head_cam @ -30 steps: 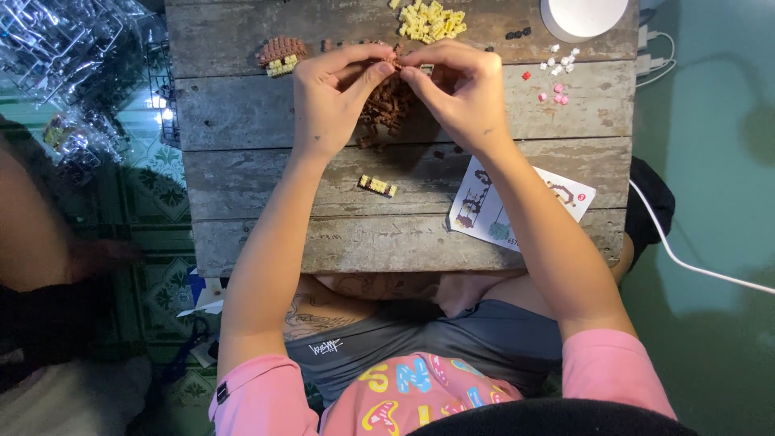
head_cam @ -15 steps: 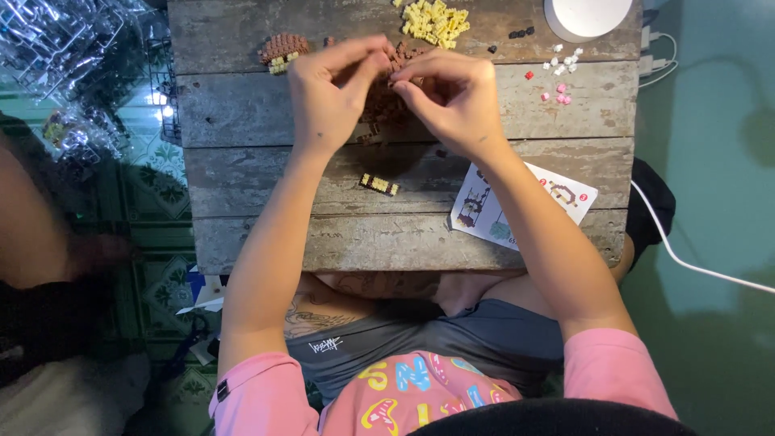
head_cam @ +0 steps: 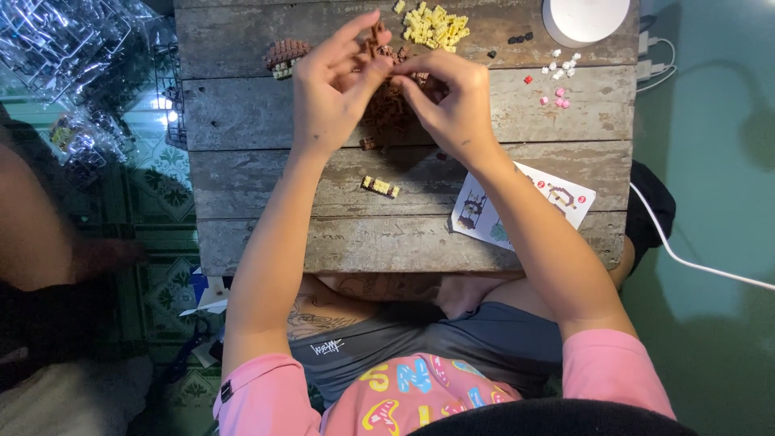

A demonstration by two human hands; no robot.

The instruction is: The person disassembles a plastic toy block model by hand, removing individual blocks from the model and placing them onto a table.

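Compared with a moment ago, both hands are sitting slightly higher over the wooden table. The left hand and right hand are meeting fingertip to fingertip, pinching a small brown brick piece above the brown pile. The fingers are hiding most of the piece, so its shape is hard to make out.

brown brick pile mostly hidden behind hands, white round object cut off (top edge)
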